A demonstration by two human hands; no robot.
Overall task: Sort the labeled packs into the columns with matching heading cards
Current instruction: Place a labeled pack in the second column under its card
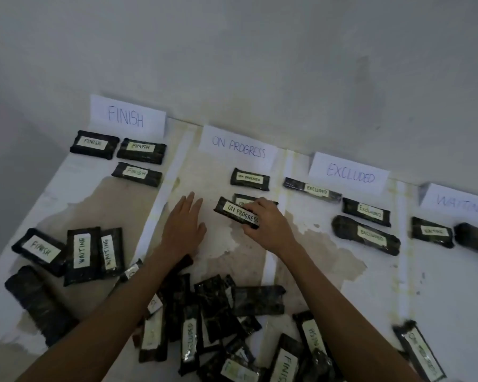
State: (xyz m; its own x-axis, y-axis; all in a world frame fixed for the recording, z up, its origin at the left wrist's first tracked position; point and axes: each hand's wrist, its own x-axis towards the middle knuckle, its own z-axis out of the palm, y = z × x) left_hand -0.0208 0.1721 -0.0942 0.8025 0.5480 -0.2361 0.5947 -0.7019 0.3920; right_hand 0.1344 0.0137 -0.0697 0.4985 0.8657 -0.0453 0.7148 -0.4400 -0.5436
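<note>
**ON PROGRESS pack — held in the matching column**

A flat, oblong black pack (233, 213), glossy-wrapped and bearing a pale paper label lettered ON PROGRESS, is lying slantwise in the second column, below the white ON PROGRESS card (238, 147). The right hand (269, 226) is gripping its right end, fingers curled over the far edge and thumb at the near edge. Whether the pack is resting on the table cannot be told. It is partly covering a second pack (242, 197) just behind it, and a third pack (249, 179) is lying further back.

The left hand (184, 226) is lying flat on the table (226, 252) beside the pack, fingers straight, holding nothing.

The neighbouring columns — under the FINISH card (127, 117), EXCLUDED card (349, 175) and WAITING card (458, 202) — are holding similar labelled packs. A white tape strip (163, 194) is dividing the first two columns across a worn, peeling tabletop. A loose heap (218, 312) of black packs is lying at the near edge.
</note>
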